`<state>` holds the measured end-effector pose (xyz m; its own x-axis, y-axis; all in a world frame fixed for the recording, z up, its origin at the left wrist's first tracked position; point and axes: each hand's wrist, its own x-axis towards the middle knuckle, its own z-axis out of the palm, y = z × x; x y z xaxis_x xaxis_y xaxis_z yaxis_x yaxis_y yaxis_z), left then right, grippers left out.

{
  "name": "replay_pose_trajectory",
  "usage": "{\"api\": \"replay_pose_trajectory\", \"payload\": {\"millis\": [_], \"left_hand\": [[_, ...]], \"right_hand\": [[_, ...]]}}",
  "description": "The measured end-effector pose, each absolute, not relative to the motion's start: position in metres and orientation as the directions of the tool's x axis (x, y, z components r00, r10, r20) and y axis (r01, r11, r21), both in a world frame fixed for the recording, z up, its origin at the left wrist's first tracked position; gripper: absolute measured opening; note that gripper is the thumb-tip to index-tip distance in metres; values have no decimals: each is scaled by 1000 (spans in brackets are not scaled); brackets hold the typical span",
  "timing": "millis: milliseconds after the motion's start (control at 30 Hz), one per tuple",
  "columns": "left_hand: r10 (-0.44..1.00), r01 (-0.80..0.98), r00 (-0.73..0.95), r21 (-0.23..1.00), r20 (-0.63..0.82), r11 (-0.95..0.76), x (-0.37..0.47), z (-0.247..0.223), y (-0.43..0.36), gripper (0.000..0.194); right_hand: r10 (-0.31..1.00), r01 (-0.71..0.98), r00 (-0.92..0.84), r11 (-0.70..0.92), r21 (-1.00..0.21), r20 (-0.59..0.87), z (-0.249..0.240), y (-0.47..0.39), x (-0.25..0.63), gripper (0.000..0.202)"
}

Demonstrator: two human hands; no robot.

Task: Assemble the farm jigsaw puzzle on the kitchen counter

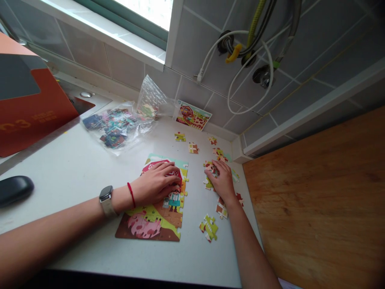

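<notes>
A partly joined jigsaw puzzle (pixel 170 222) lies flat on the white countertop, showing a red barn, a farmer and a pink pig. My left hand (pixel 155 184) rests over its upper part, fingers stretched out and holding nothing. To the right, my right hand (pixel 224 181) has thumb and fingers closed at the edges of a puzzle piece (pixel 210 167) with a brown-and-white cow picture. Close by lie a green puzzle piece (pixel 208 227), a brown-and-white piece (pixel 221 208) partly behind my right wrist, and a piece with a fence-like pattern (pixel 194 148).
A picture card (pixel 193 115) leans on the tiled wall. Clear bags (pixel 118 126) of puzzle pieces lie at the back left, near an orange box (pixel 33 108) and a black mouse (pixel 15 190). A wooden board (pixel 319 200) stands at the right; hoses and a white cable (pixel 230 92) hang above.
</notes>
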<state>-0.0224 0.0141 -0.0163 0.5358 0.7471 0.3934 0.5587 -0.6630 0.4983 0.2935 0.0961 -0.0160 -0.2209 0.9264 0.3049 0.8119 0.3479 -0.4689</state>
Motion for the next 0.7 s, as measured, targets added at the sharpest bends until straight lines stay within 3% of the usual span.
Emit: {"api": "replay_pose_trajectory", "payload": {"millis": [200, 467, 700], "left_hand": [[748, 556, 552, 506, 369, -660, -23, -14, 14, 26], [733, 554, 572, 486, 368, -677, -23, -11, 13, 27], [695, 443, 597, 557, 401, -702, -22, -7, 16, 32]], "right_hand": [[897, 716, -252, 426, -553, 364, 4, 83, 289, 59], [728, 492, -654, 615, -617, 204, 27, 42, 262, 72], [639, 377, -718, 691, -617, 277, 23, 30, 245, 81]]}}
